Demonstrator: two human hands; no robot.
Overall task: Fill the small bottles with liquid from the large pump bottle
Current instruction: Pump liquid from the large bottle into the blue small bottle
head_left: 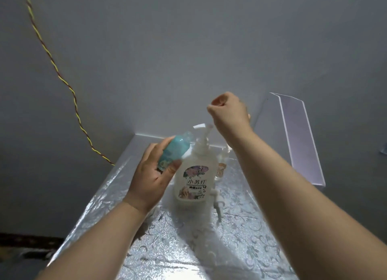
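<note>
You face a plain grey wall [188, 49], dim and unmarked. A twisted yellow-and-red wire [62, 80] runs down its left side to the table's far left edge. The table [240, 248] has a silvery floral cover that glares with reflected light. A pale panel [297, 137] stands at the right. Dark floor [25, 242] shows lower left.

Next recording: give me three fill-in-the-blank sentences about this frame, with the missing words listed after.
1. The hand gripping the teal small bottle is the person's ____ one.
2. The large pump bottle stands ____ on the table.
3. The right hand, fingers curled, is raised ____ the pump head.

Missing words: left; upright; above.
</note>
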